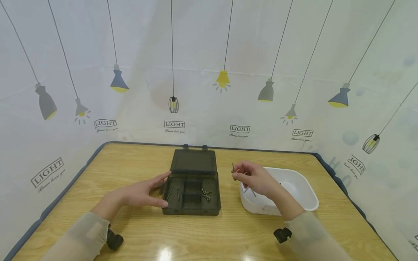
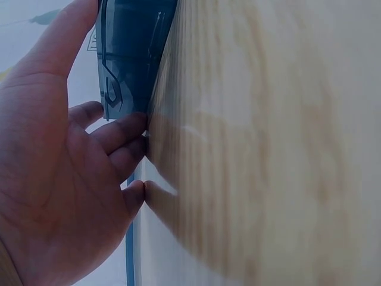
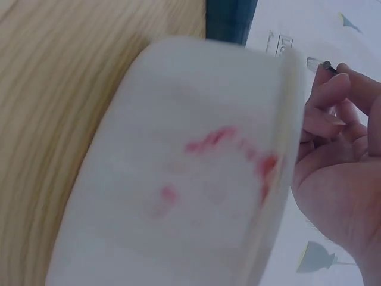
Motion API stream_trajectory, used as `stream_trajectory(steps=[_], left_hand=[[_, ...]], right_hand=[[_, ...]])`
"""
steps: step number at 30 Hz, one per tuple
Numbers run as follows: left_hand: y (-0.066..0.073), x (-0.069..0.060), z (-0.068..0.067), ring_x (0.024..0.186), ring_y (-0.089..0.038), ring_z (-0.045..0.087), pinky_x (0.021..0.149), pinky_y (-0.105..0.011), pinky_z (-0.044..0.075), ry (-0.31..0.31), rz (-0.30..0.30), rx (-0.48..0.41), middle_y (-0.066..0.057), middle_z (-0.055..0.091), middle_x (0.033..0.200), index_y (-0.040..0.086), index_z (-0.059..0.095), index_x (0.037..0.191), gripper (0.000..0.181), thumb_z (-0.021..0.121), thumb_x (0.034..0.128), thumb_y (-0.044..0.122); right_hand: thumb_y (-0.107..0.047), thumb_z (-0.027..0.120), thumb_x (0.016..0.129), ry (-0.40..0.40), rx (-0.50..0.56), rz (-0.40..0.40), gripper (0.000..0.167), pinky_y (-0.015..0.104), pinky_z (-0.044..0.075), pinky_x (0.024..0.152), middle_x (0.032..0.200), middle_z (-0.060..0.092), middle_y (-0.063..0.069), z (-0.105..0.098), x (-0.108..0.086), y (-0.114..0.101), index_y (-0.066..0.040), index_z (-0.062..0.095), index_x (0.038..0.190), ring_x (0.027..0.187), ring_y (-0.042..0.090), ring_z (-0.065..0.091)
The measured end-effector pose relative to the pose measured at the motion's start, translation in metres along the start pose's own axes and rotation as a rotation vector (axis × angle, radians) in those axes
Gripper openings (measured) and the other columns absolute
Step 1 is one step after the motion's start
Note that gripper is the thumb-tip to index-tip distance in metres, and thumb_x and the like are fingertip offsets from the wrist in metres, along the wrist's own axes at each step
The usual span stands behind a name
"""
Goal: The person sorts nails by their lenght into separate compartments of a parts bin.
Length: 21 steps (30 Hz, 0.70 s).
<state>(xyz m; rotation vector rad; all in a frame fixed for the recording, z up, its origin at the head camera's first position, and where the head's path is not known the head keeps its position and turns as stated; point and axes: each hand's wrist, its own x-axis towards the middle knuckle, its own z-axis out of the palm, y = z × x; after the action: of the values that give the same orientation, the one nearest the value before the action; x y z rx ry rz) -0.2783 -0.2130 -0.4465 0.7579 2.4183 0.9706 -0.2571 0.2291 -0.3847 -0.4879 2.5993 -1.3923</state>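
A dark, see-through plastic box lies on the table with its lid swung back. Thin metal pins lie in its left compartment; several short metal screws are heaped in the right one. My left hand rests against the box's left side, thumb at the front corner and fingers toward the hinge. Over the left rim of a white plastic tub, my right hand pinches a thin metal screw between thumb and fingertips. The fingers hide most of its shank.
The tub has red smears on its outer wall, and little of its contents shows. A wooden table carries everything, with a dark blue edge at the back and sides. Behind it hangs a white sheet printed with lamps.
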Motion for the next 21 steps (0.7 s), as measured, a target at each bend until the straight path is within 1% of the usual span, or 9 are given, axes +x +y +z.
stream_trajectory(steps=[4,8,11,14,15,16,18,21], left_hand=[[0.000,0.001,0.000,0.168,-0.045,0.025,0.131,-0.075,0.021,-0.007,-0.005,-0.010,-0.018,0.024,0.183,0.030,0.004,0.179,0.114,0.081,0.0981,0.054],[-0.002,0.001,0.000,0.168,-0.045,0.025,0.131,-0.075,0.022,-0.010,-0.004,-0.008,-0.018,0.024,0.182,0.030,0.004,0.179,0.114,0.080,0.0984,0.054],[-0.002,0.001,-0.001,0.168,-0.044,0.026,0.131,-0.075,0.022,-0.007,-0.001,0.000,-0.018,0.025,0.182,0.031,0.004,0.179,0.114,0.080,0.0982,0.055],[-0.001,0.001,-0.001,0.168,-0.044,0.027,0.131,-0.075,0.022,-0.002,0.000,0.002,-0.018,0.025,0.182,0.032,0.004,0.179,0.114,0.081,0.0980,0.055],[-0.001,0.001,-0.001,0.168,-0.044,0.027,0.131,-0.075,0.022,-0.002,0.000,0.002,-0.018,0.025,0.182,0.032,0.004,0.179,0.114,0.081,0.0979,0.055],[-0.001,0.002,-0.001,0.168,-0.044,0.027,0.131,-0.074,0.022,-0.001,-0.001,0.002,-0.018,0.026,0.182,0.032,0.004,0.179,0.114,0.081,0.0978,0.055],[-0.001,0.002,-0.001,0.168,-0.044,0.027,0.131,-0.074,0.022,-0.001,-0.002,0.003,-0.018,0.026,0.182,0.032,0.004,0.179,0.114,0.081,0.0978,0.055],[-0.001,0.002,0.000,0.168,-0.044,0.027,0.131,-0.074,0.023,0.001,-0.004,0.001,-0.018,0.026,0.182,0.031,0.005,0.179,0.114,0.081,0.0978,0.055]], right_hand=[[-0.023,0.068,0.111,-0.009,0.031,-0.018,0.018,0.034,0.056,0.068,0.108,0.075,0.011,0.013,0.009,-0.012,-0.009,0.070,0.121,0.074,0.018,0.059],[-0.022,0.069,0.110,-0.028,0.049,-0.036,0.018,0.031,0.052,0.066,0.112,0.077,0.017,0.027,0.018,-0.022,-0.008,0.070,0.122,0.073,0.018,0.059],[-0.022,0.069,0.110,-0.040,0.044,-0.043,0.019,0.031,0.051,0.066,0.113,0.079,0.019,0.038,0.024,-0.029,-0.009,0.070,0.124,0.071,0.017,0.060],[-0.020,0.068,0.110,-0.052,0.059,-0.038,0.020,0.031,0.053,0.068,0.116,0.080,0.021,0.048,0.030,-0.034,-0.009,0.070,0.126,0.071,0.016,0.061],[-0.020,0.068,0.110,-0.056,0.065,-0.038,0.020,0.031,0.053,0.068,0.115,0.081,0.019,0.052,0.032,-0.036,-0.008,0.069,0.126,0.071,0.016,0.062],[-0.019,0.067,0.110,-0.059,0.073,-0.039,0.020,0.032,0.055,0.069,0.113,0.081,0.017,0.055,0.034,-0.037,-0.007,0.069,0.126,0.071,0.017,0.062],[-0.019,0.067,0.111,-0.069,0.090,-0.035,0.023,0.037,0.059,0.072,0.111,0.082,0.013,0.062,0.038,-0.039,-0.004,0.068,0.128,0.076,0.018,0.067],[-0.021,0.068,0.111,-0.075,0.088,-0.028,0.025,0.046,0.063,0.075,0.109,0.083,0.010,0.071,0.044,-0.043,-0.004,0.069,0.129,0.078,0.020,0.070]])
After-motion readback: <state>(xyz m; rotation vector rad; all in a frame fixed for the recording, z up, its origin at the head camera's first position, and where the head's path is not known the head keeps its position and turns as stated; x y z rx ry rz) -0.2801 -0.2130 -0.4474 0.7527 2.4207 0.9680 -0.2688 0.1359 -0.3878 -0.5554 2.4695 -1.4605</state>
